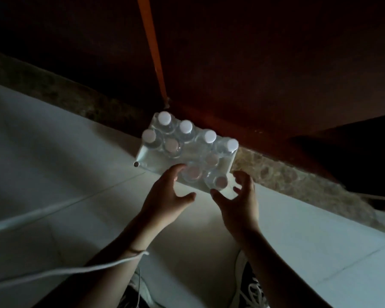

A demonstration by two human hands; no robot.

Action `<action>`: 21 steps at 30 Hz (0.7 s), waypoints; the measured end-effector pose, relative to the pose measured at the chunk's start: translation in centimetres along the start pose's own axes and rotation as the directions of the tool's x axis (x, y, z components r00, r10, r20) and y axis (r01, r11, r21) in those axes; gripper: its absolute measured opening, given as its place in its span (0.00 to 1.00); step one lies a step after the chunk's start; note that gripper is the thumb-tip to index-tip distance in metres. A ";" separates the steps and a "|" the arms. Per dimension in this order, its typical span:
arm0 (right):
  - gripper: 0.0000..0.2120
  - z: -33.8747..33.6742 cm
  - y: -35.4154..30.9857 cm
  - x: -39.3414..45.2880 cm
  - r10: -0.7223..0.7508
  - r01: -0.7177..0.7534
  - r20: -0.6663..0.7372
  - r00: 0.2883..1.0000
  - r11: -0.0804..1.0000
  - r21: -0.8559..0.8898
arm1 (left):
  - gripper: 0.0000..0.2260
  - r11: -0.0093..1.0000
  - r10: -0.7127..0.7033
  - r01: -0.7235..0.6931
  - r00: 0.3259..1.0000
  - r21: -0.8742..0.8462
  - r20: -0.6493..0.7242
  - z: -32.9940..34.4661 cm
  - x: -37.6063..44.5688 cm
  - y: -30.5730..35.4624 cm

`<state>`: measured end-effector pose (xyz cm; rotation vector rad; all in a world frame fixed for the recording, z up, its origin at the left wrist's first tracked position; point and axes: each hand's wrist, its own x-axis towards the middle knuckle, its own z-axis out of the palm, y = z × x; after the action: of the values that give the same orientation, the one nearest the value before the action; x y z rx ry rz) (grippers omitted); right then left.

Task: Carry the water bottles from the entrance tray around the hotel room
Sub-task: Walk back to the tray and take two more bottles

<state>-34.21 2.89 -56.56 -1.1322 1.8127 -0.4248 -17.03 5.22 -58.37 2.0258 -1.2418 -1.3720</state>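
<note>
A white tray (152,160) lies on the pale tiled floor against a dark wooden wall, in dim light. Several clear water bottles (185,130) with white caps stand upright in it. My left hand (169,196) reaches to the tray's near edge, fingers apart, fingertips close to one of the nearest bottles (193,173). My right hand (240,201) hovers just right of the nearest corner bottle (220,181), fingers spread and curled. Neither hand holds anything.
A speckled stone skirting (287,174) runs diagonally along the foot of the dark wall (253,63). An orange strip (151,47) runs up the wall. A white cable (76,271) trails from my left wrist. My sneakers (251,287) show at the bottom.
</note>
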 end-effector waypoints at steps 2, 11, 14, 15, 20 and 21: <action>0.31 3.0 3.4 3.2 -0.040 0.040 0.017 0.999 0.999 -0.010 | 0.34 0.996 0.075 -0.073 0.996 0.042 -0.038 2.5 3.0 -3.4; 0.34 6.8 10.5 8.2 -0.208 0.210 0.024 0.978 0.970 -0.121 | 0.26 0.987 0.137 -0.105 0.941 0.118 -0.309 8.6 8.9 -8.2; 0.29 6.0 9.8 7.2 -0.206 0.210 0.044 0.978 0.972 -0.102 | 0.27 0.967 0.224 -0.171 0.924 0.189 -0.310 7.5 7.7 -7.3; 0.28 5.4 9.2 6.4 -0.204 0.207 0.050 0.978 0.975 -0.075 | 0.27 0.956 0.269 -0.217 0.914 0.196 -0.304 6.9 7.0 -6.6; 0.26 0.3 2.0 2.1 -0.232 0.220 0.094 0.968 0.967 0.128 | 0.21 0.967 0.254 -0.251 0.920 0.051 -0.299 1.1 1.7 0.9; 0.27 -1.2 -0.2 1.2 -0.247 0.229 0.110 0.963 0.961 0.158 | 0.22 0.965 0.258 -0.255 0.912 0.052 -0.319 -0.7 0.4 3.3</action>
<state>-35.25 1.57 -56.41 -1.2519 1.5144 -0.6003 -17.82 3.00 -55.89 1.9136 -1.3063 -0.8718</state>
